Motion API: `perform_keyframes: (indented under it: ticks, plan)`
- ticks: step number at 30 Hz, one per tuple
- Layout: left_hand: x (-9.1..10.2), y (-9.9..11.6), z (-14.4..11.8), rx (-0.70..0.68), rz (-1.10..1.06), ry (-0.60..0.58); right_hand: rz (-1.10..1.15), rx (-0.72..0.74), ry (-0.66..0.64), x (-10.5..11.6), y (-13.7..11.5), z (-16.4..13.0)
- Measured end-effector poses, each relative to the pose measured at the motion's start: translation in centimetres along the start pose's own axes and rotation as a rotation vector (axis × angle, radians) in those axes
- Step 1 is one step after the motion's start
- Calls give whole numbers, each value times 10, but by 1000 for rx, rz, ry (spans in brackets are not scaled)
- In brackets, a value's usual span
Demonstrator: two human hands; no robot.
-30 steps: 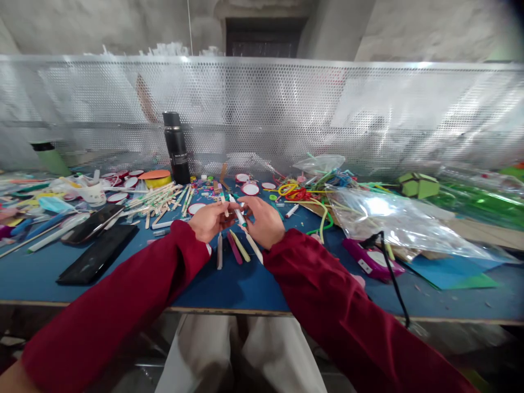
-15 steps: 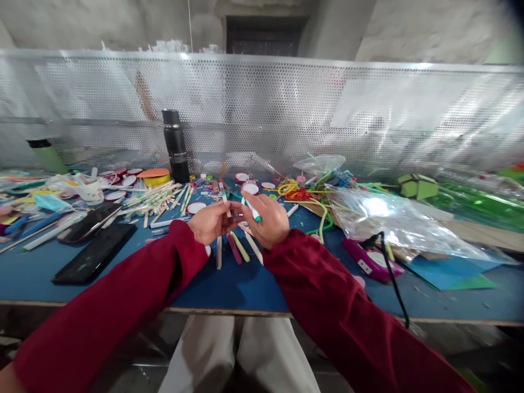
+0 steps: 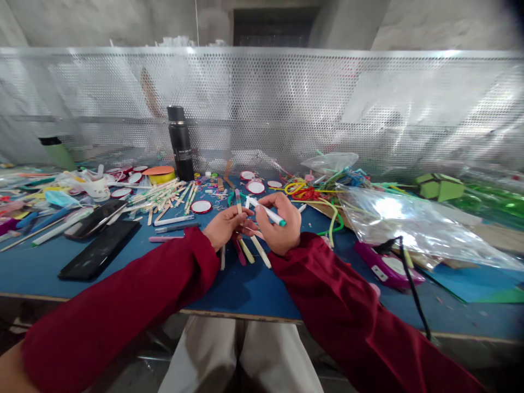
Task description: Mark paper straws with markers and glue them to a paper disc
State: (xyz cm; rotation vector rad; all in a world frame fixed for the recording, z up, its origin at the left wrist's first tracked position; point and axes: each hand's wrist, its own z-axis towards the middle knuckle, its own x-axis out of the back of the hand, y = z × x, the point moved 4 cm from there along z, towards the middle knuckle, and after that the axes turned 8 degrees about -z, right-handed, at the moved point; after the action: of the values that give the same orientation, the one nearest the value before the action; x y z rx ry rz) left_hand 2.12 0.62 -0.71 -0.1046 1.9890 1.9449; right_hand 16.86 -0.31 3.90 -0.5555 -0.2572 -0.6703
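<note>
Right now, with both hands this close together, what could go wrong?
The marker in the right hand is close to the left hand, which holds a stick; if uncapped, a slip might leave a stray mark. The black cable hangs over the edge of the table; the right sleeve could snag it.

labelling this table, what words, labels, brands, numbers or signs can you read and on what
No text can be read.
Black bottle: white lettering, too small to read.
Cup: printed marks, too blurred to read.
Marker in the right hand: no lettering can be made out.
Purple box: nothing legible.
</note>
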Motion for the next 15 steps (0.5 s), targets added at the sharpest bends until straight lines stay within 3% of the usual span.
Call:
perform_keyframes:
  ticks: [15]
  plan:
    - [0,0,-1,-4,-1,4,24,96,-19,-6,-7,-5]
